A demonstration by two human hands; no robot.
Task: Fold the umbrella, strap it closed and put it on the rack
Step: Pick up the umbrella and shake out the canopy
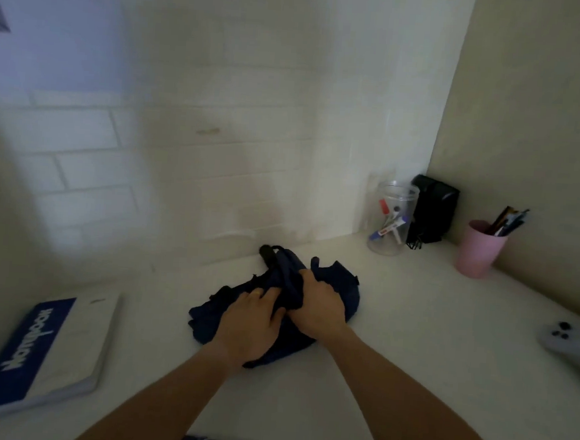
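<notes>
A dark blue collapsed umbrella (340, 285) lies on the white desk (410, 348) near the back wall, its fabric loose and bunched. Its black handle end (267, 252) points toward the wall. My left hand (250, 323) presses down on the near fabric with fingers spread over it. Beside it, my right hand (317, 300) grips a gathered fold of the canopy. Both hands cover the umbrella's middle, and no strap or rack can be seen.
A blue-and-white book (49, 347) lies at the front left. At the back right stand a clear jar of markers (391, 220), a black box (431, 209) and a pink pen cup (480, 248). A grey game controller (571, 346) sits at the right edge.
</notes>
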